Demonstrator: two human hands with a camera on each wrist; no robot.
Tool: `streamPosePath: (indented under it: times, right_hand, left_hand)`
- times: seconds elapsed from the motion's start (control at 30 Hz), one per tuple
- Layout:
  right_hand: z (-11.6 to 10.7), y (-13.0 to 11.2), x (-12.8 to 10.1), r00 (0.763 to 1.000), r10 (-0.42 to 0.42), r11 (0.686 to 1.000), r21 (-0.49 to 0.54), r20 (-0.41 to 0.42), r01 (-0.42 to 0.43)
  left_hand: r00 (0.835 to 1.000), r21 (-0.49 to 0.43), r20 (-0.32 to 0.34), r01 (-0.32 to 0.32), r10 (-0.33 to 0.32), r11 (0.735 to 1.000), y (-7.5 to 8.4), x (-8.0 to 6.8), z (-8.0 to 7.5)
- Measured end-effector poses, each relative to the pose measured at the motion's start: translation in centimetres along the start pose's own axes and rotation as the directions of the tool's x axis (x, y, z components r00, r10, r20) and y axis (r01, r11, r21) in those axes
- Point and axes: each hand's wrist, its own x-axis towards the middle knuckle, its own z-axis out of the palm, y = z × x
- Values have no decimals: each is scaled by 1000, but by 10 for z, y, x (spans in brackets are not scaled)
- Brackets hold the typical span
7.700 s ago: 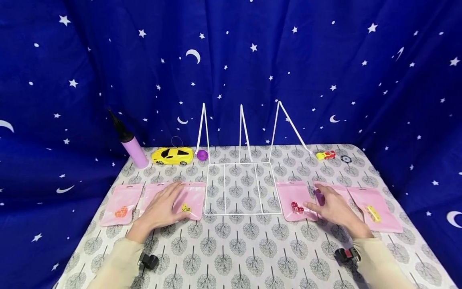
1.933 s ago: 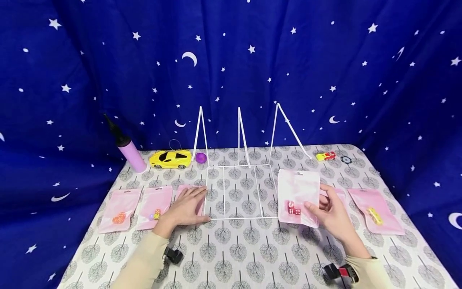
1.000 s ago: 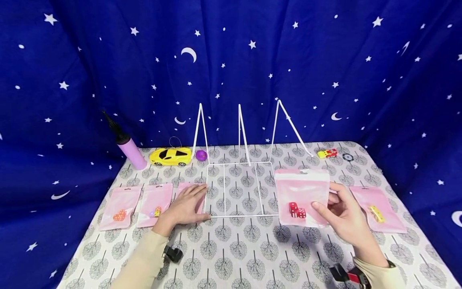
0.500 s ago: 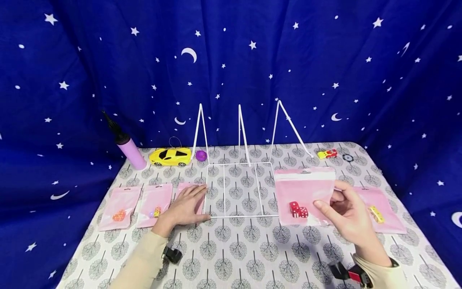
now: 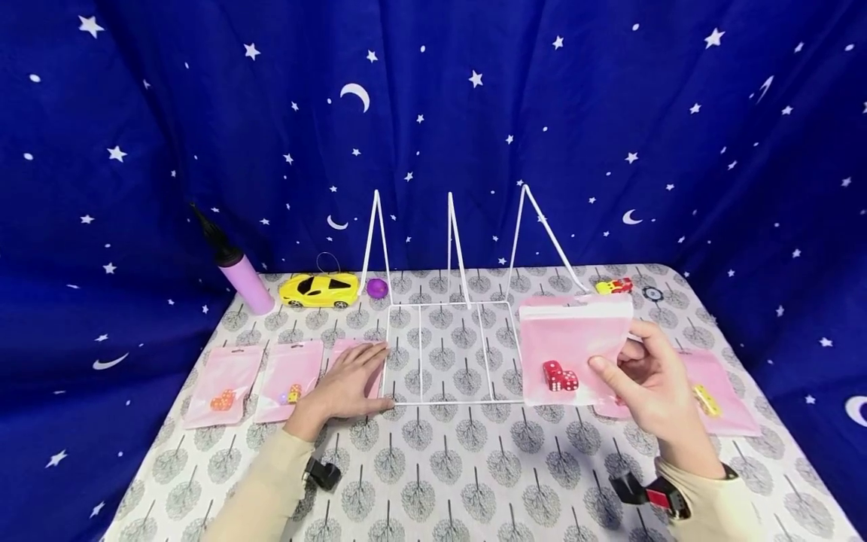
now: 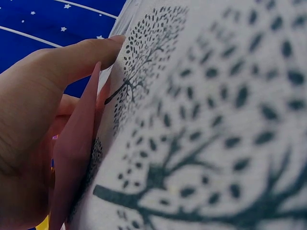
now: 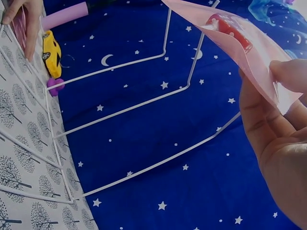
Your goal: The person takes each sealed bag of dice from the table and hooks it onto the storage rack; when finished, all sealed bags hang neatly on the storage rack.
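Note:
My right hand (image 5: 653,384) pinches the right edge of a pink zip bag (image 5: 576,342) between thumb and fingers. Red dice (image 5: 559,376) show through its front. The bag is held up off the table, its white zip strip at the top; in the right wrist view the pink bag (image 7: 261,57) tilts. My left hand (image 5: 348,382) lies with extended fingers over another pink bag (image 5: 375,385), which it mostly hides. Its fingertips and thumb reach the left side of a white wire rack (image 5: 447,403), whose three pointed prongs rise at the back.
Two pink bags, one with orange dice (image 5: 222,400), one with mixed dice (image 5: 293,394), lie left. Another with yellow dice (image 5: 707,401) lies right; one more is mostly hidden behind my right hand. Along the back are a pump (image 5: 247,286), yellow toy car (image 5: 320,291), purple ball (image 5: 377,288) and small car (image 5: 614,286).
My right hand has picked up the bag of red dice from the table and raised it. My left hand moved right to the rack's edge and has since stayed there.

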Motion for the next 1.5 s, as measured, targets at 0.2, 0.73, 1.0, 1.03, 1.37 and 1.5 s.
streamPosePath:
  times: [0.2,0.73,1.0,1.03,1.37,1.5]
  right_hand:
    - [-4,4,3,1000,-1,999,47,-9,2]
    - [-2,11,1,999,35,998,61,-19,-34]
    - [-1,13,1,999,43,994,101,10,-44]
    - [-1,13,1,999,43,994,102,8,-43]
    - [-3,13,1,998,52,996,81,-32,-49]
    - [-4,14,0,998,50,996,82,-47,-46]
  left_hand:
    - [1000,-8,-8,-7,7,1000,0,3,-2]
    - [999,-12,-38,-16,15,1000,-2,1,0]
    - [1000,-26,-30,-9,8,1000,-2,-2,2]
    - [1000,-24,-29,-8,7,1000,-2,-2,2]
    - [999,-16,-32,-3,2,1000,-3,1,4]
    - [999,-14,-32,-1,0,1000,-3,0,4]
